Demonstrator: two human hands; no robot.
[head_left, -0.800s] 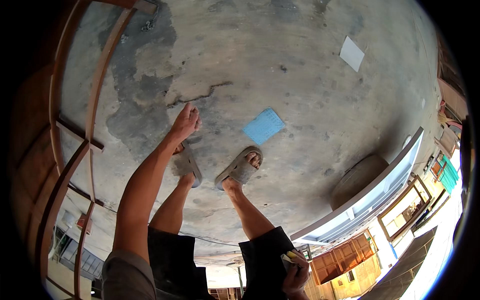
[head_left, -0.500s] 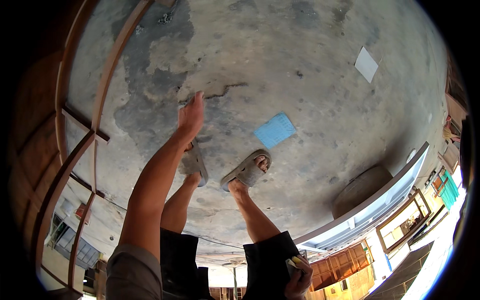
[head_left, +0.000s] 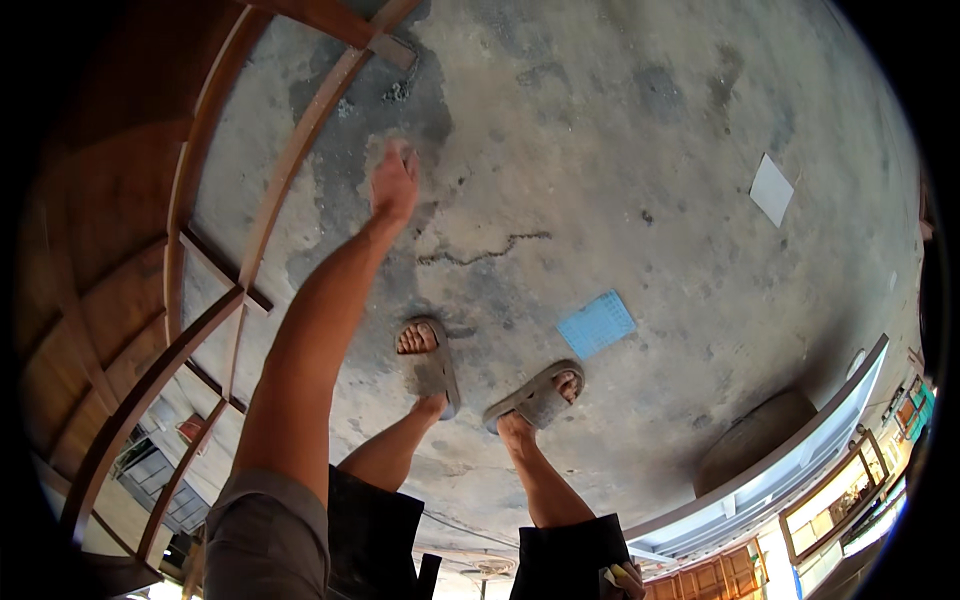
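Concrete floor (head_left: 680,250) fills the centre of the frame; stained and cracked at upper centre-left. Brown wooden frame (head_left: 312,128) runs down the left side. Long pale panel (head_left: 775,480) slants across the lower right. Two sandals (head_left: 541,404), worn, stand on the floor at lower centre. Blue sheet (head_left: 597,324) lies just beyond the right one; white sheet (head_left: 772,190) lies apart, upper right.

Left hand (head_left: 395,180), upper centre-left, is over the floor beside a wooden rail; blurred, degree of opening and contents undeterminable. Right hand (head_left: 631,578), largely cut off at the lower edge, is closed around a small pale-and-yellow item (head_left: 609,578).
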